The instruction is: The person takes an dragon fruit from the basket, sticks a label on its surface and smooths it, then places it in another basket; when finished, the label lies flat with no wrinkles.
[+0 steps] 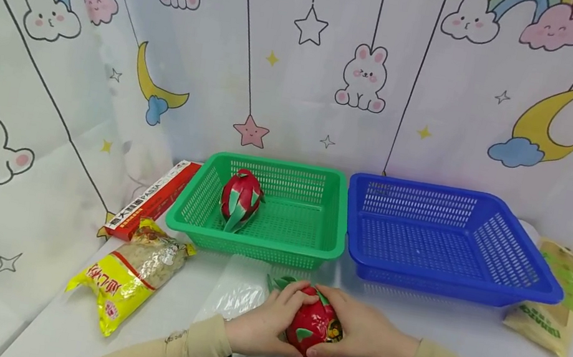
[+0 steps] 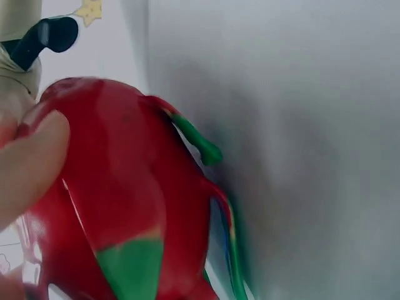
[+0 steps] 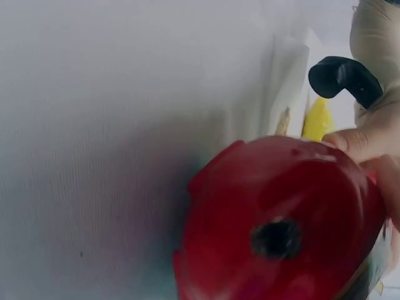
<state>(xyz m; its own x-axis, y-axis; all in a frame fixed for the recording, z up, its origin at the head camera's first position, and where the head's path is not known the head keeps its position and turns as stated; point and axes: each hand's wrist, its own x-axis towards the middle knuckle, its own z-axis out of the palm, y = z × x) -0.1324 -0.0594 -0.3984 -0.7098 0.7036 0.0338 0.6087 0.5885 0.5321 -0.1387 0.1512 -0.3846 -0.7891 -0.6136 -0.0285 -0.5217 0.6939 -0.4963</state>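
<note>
A red dragon fruit (image 1: 316, 322) with green-tipped scales and a dark-and-gold sticker is gripped between both hands just above or on the table. My left hand (image 1: 268, 322) curls round its left side, and my right hand (image 1: 366, 329) curls round its right side. In the left wrist view the dragon fruit (image 2: 125, 187) fills much of the picture, a thumb pressed on its skin. The right wrist view shows a dark round spot on the same fruit (image 3: 250, 206). A second dragon fruit (image 1: 242, 196) lies in the green basket (image 1: 252, 248).
Right of the green basket stands a blue basket (image 1: 445, 285). A red pasta box (image 1: 154, 200) and a yellow pasta bag (image 1: 131, 272) lie at the left. Near the left hand is a clear plastic bag (image 1: 240, 287). A beige packet (image 1: 550, 305) lies at the right.
</note>
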